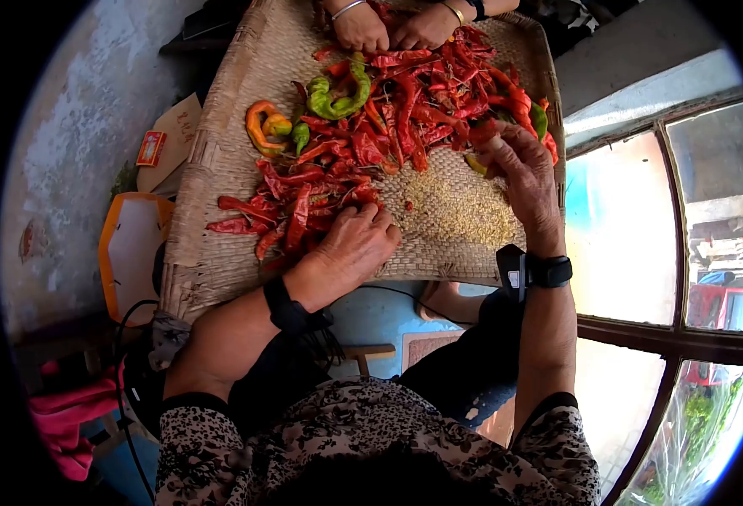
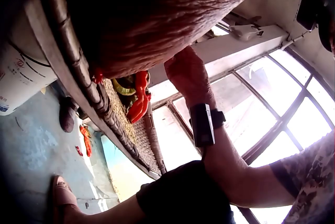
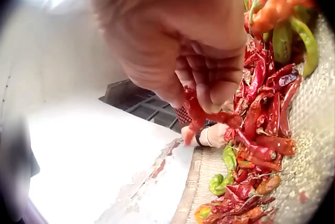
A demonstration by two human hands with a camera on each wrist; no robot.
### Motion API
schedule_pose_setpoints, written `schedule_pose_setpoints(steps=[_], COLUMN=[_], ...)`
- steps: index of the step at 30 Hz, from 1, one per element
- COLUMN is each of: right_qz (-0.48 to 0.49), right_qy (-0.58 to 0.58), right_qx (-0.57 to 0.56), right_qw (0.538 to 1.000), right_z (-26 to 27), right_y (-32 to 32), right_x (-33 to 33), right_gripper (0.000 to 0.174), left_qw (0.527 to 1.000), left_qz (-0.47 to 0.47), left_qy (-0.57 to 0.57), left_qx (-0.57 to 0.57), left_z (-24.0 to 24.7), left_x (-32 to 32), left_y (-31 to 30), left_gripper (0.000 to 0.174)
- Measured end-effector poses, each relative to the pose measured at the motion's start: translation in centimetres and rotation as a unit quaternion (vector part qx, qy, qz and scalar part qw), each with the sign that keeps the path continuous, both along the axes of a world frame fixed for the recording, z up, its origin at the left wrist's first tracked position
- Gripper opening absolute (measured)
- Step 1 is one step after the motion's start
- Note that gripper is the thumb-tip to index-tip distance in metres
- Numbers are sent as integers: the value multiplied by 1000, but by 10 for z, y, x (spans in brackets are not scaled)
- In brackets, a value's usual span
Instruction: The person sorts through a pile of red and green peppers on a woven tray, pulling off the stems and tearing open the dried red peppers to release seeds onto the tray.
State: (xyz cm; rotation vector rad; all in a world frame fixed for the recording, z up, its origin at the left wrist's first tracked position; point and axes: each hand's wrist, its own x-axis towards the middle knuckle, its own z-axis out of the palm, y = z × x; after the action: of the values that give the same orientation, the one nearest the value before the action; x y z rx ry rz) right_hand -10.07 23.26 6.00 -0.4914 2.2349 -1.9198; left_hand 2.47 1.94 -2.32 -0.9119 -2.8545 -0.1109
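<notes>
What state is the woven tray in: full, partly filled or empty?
Partly filled: red peppers cover much of the tray and pale seeds lie beside them, but bare weave shows near its left edge.

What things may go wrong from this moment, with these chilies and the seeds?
The pale seeds lie loose near the rim of the woven tray, so a bump might spill some. The right hand pinches a dried red chili near the tray's side; it might drop outside, and red peppers already lie on the floor. That hand is bare, so chili residue could irritate skin.
</notes>
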Motion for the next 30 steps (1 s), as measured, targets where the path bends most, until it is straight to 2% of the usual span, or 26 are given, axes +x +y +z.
schedule_pose_setpoints(steps=[2,4,5,6,7,9,10,12,13,14,15,17,18,20,21,22,24,25,27,28,29,30], right_qz=[-102,-86,-30,89,167,239,241,232,229,229,195,124,125,98,154,198,322,320,203,100,-3,-76], right_qy=[35,52,51,74,125,156,154,214,191,191,186,205,205,96,99,32,98,98,97,110,117,143], right_qx=[-158,-16,87,176,233,216,216,204,238,238,216,193,193,227,267,295,390,389,411,344,230,60], right_qw=[982,995,994,978,950,934,933,927,924,924,939,952,951,964,946,934,857,858,883,927,966,985], right_z=[-2,-4,-7,-19,-21,-32,-42,-53,-51,-47,-44,-38,-34,-24,-22,-21,-26,-25,-20,-11,-11,-5], right_y=[-2,-12,-19,-25,-38,-61,-66,-72,-72,-71,-69,-64,-60,-47,-38,-29,-15,-10,-2,-1,5,5], right_x=[-7,-1,6,7,19,38,39,40,39,39,39,36,33,25,20,21,13,9,4,0,-10,-14], right_gripper=[57,67,63,57,53,44,44,32,18,18,16,17,17,18,19,18,19,19,19,22,27,40], left_qw=[999,1000,1000,1000,1000,1000,999,996,1000,997,996,999,999,999,999,1000,1000,1000,1000,1000,1000,1000], left_qz=[2,1,0,0,-1,-2,8,19,18,16,18,-16,-15,-14,-14,-7,-3,-2,-3,-9,-14,-15], left_qy=[49,23,-2,-4,-12,-23,-48,-74,1,76,76,44,44,32,33,9,-14,-16,-18,-14,-10,-10], left_qx=[3,1,0,-1,-1,0,-19,-38,-4,30,31,0,1,-12,-12,-4,2,7,12,9,5,6], left_z=[-5,1,3,4,4,5,7,5,1,-1,0,2,1,0,1,1,2,3,3,3,3,2], left_x=[0,0,0,0,0,-1,-1,0,0,0,-1,-1,0,0,0,0,0,0,0,-1,-1,-2], left_y=[1,0,0,0,-1,0,1,1,1,1,0,-3,-3,-3,-2,-1,0,0,0,0,0,0], left_gripper=[18,21,25,25,27,29,30,32,31,31,31,17,17,16,16,20,24,24,23,23,23,23])
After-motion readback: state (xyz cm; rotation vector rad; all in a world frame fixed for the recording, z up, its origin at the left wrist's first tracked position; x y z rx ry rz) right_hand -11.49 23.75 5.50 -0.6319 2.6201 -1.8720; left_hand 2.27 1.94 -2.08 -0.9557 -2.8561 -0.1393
